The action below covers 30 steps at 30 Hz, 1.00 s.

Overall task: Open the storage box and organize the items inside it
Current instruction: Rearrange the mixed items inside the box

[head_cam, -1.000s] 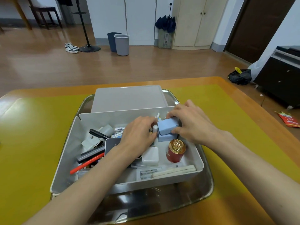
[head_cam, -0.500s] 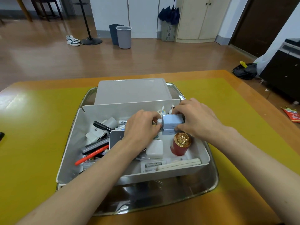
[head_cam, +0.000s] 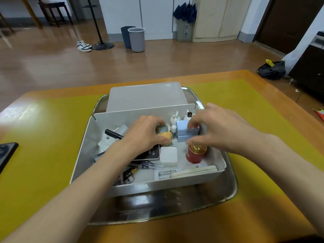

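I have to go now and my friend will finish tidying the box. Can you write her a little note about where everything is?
Left hand grips a small blue and yellow toy. Right hand hovers with curled fingers over the two stacked blue boxes, holding nothing.
The storage box is open, on a metal tray. A red tin and white case sit upright.
Left: pens and batteries are jumbled.

Drawer left half: crowded with a black pen (head_cam: pixel 113 134) and white adapters (head_cam: pixel 107 142).
Right side: red tin (head_cam: pixel 196 153) and blue boxes (head_cam: pixel 186 131) block.
Near strip: bare tray (head_cam: pixel 175 204) floor.
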Available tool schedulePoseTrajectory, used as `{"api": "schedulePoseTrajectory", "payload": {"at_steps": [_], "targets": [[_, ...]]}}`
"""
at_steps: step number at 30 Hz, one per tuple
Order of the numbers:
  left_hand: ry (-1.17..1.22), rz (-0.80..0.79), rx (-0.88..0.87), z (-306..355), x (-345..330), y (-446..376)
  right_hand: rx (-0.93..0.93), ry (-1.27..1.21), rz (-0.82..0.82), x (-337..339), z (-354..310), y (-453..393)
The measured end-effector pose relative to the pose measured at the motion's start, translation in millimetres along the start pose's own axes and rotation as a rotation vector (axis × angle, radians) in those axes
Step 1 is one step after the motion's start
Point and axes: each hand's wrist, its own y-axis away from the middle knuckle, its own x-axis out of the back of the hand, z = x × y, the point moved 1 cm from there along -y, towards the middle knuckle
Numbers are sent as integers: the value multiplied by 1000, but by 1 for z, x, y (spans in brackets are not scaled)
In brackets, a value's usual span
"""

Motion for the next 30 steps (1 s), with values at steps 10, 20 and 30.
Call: {"api": "schedulePoseTrajectory", "payload": {"at_steps": [10,20,30], "targets": [[-25,73,-174,12,5,16,73,169,-174,-2,-7,11],[-460,-147,-313,24,-11,33,4,6,-53,17,8,24],[-177,3,-198,35,2,31,-8,-71,-23,26,14,37]]}}
